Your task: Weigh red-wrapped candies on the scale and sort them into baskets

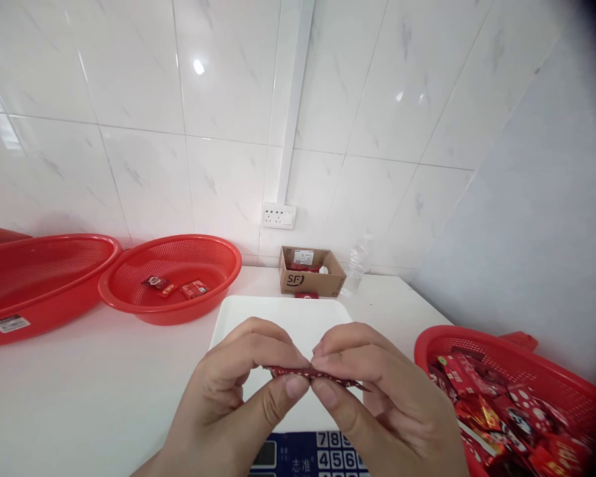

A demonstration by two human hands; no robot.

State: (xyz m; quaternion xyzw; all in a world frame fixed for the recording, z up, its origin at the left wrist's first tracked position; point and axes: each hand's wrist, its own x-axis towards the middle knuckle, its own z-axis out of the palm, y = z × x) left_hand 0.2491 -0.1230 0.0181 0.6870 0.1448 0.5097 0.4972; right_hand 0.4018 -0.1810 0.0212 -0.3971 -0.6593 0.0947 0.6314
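Note:
Both of my hands meet at the bottom centre over a white scale platter (283,315). My left hand (228,397) and my right hand (382,397) each pinch one small red packet with white dots (308,374), held flat and edge-on between thumbs and forefingers. The packet hangs just above the platter. Below the hands shows the scale's blue keypad (312,457) with white number keys.
A red mesh basket (526,358) full of red packets stands at the right. Another red basket (173,278) holding a few packets sits behind left, with a larger red basket (34,285) beside it. A small cardboard box (310,271) and clear bottle (356,268) stand by the tiled wall.

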